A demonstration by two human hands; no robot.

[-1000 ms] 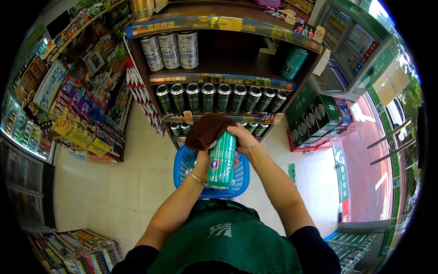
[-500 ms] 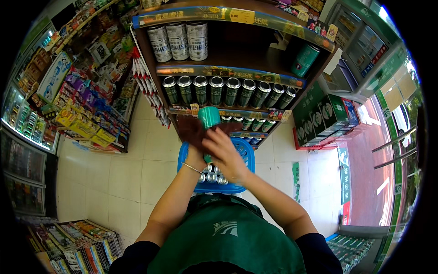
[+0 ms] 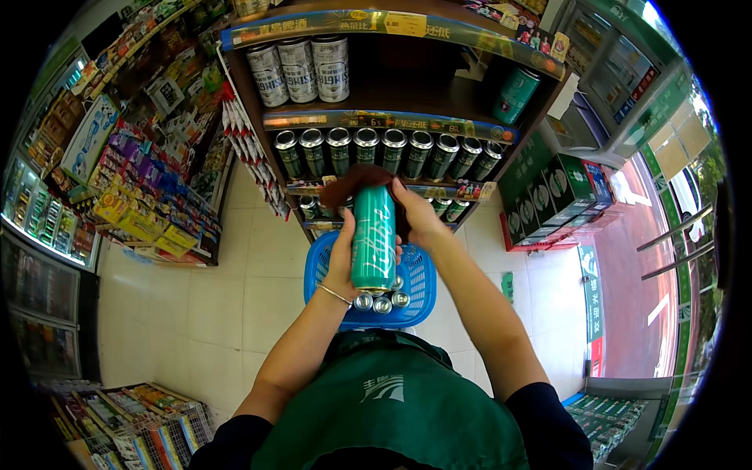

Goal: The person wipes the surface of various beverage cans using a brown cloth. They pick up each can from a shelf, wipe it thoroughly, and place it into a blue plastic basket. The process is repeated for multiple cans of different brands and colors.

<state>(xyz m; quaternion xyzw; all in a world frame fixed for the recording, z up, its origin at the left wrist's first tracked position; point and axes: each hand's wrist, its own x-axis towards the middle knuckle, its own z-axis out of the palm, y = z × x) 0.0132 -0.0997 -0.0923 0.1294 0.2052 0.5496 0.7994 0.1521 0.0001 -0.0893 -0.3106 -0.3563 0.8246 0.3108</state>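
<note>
A tall teal can [image 3: 374, 239] is gripped in my left hand [image 3: 342, 254], its thumb along the can's left side and fingertips showing on the right. A dark red-brown cloth [image 3: 356, 185] drapes over the can's far end. My right hand [image 3: 419, 213] is closed on the cloth at the can's upper right. Below the can stands a blue plastic basket [image 3: 423, 294] with several silver-topped cans [image 3: 382, 304] in it. The far side of the basket's contents is hidden by the can and my hands.
Ahead stands a shelf unit [image 3: 392, 117] with a row of dark green cans [image 3: 366, 149], three white cans [image 3: 330, 70] and one green can [image 3: 515, 95]. Stacked green cartons [image 3: 552, 200] are at the right. A snack rack [image 3: 149, 172] stands left, a wire rack [image 3: 145, 423] at lower left.
The teal can has turned so its lettered side faces up and its length points toward me. My right hand has moved from across the left one to the can's far right.
</note>
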